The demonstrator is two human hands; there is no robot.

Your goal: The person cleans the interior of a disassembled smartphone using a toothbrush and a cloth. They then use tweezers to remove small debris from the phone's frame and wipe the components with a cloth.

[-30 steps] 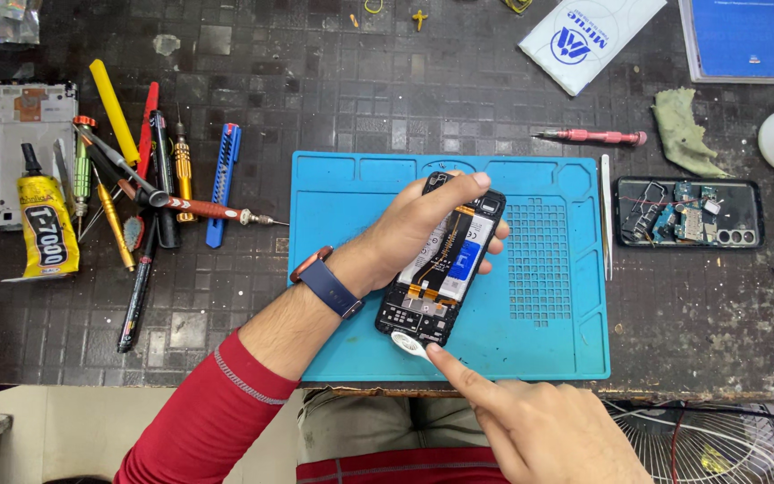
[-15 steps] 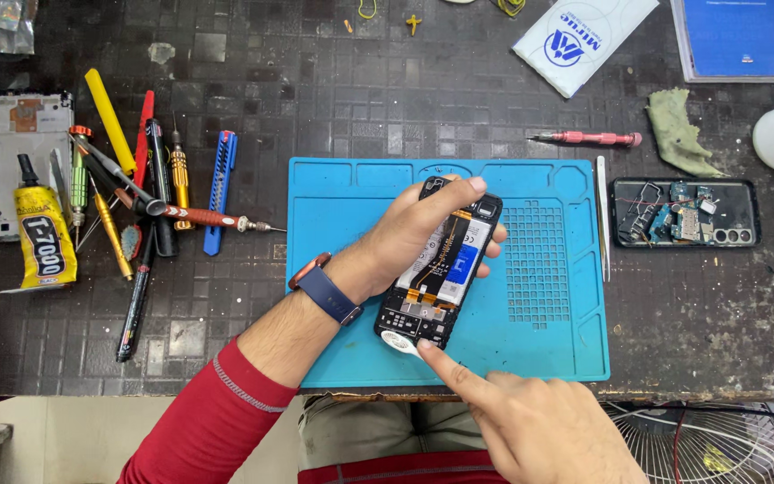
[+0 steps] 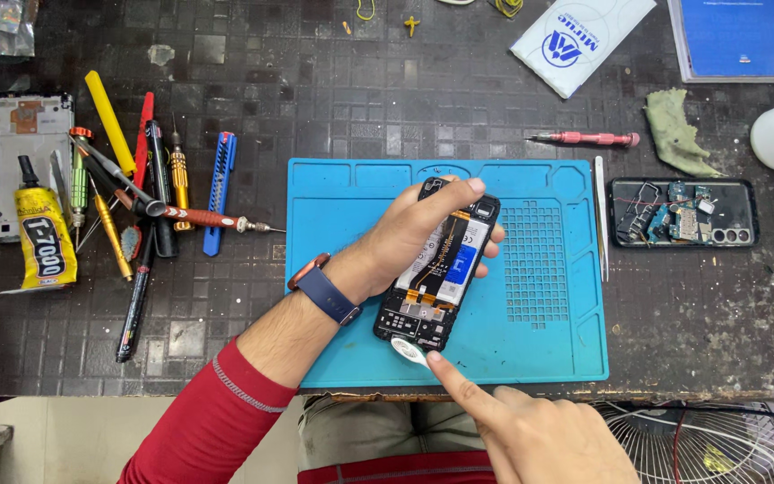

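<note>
On the blue mat (image 3: 530,350), the left hand (image 3: 409,237) clamps the opened phone (image 3: 438,264) — long axis tilted up-right — while the right hand (image 3: 530,430), nearer its lower end, presses a white pick (image 3: 405,348) there with forefinger out and other fingers curled.

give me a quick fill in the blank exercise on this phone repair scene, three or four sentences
1. The left hand holds the opened phone over a silicone mat coloured ____.
2. The right hand presses a white pick with its ____ finger.
3. The left wrist wears a ____.
4. The red screwdriver lies ____ the mat, on the dark table.

Missing words: blue; index; watch; beyond
</note>
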